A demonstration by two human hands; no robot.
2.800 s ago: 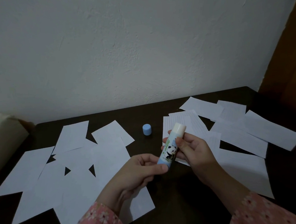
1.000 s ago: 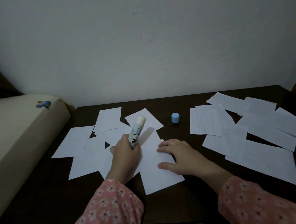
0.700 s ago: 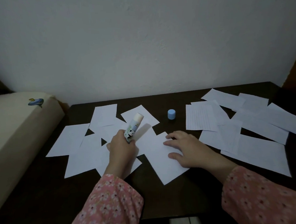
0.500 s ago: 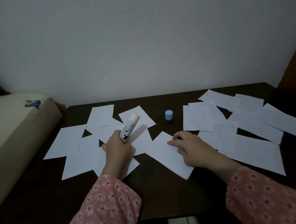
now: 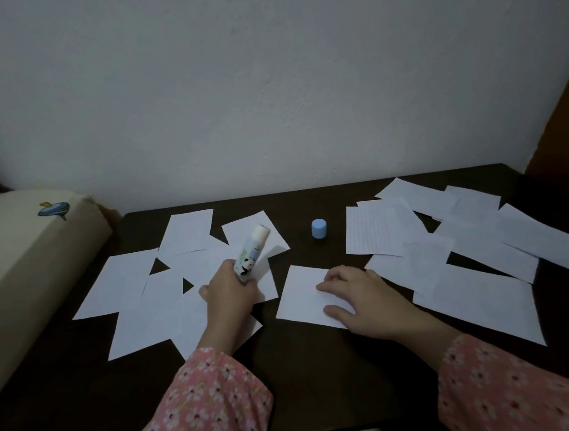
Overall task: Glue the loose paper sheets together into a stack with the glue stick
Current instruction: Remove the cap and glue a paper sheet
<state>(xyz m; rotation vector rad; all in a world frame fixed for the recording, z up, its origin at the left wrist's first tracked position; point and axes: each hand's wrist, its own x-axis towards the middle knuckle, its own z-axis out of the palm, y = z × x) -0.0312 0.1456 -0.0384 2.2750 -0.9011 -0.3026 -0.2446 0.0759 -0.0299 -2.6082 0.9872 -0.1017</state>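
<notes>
Nearest the camera, on the dark worktop (image 5: 321,374), the right hand (image 5: 366,298) lies with relaxed fingers on a single paper sheet (image 5: 302,295). Left of it, the left hand (image 5: 229,295) grips the uncapped glue stick (image 5: 250,254), tilted over scattered sheets (image 5: 140,292). Farther back stands the blue cap (image 5: 319,228), with more sheets (image 5: 463,246) to its right.

Matt paper sheets (image 5: 310,294), dark wood table (image 5: 321,374)

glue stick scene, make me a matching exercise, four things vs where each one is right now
Things:
1. glue stick
2. blue cap
3. single sheet
4. lined sheet

Places:
A. standing alone on the bare dark table
B. in the right-hand pile of papers
C. gripped in the left hand
D. under the flat fingers of the right hand

Pairs: 1-C, 2-A, 3-D, 4-B
</notes>
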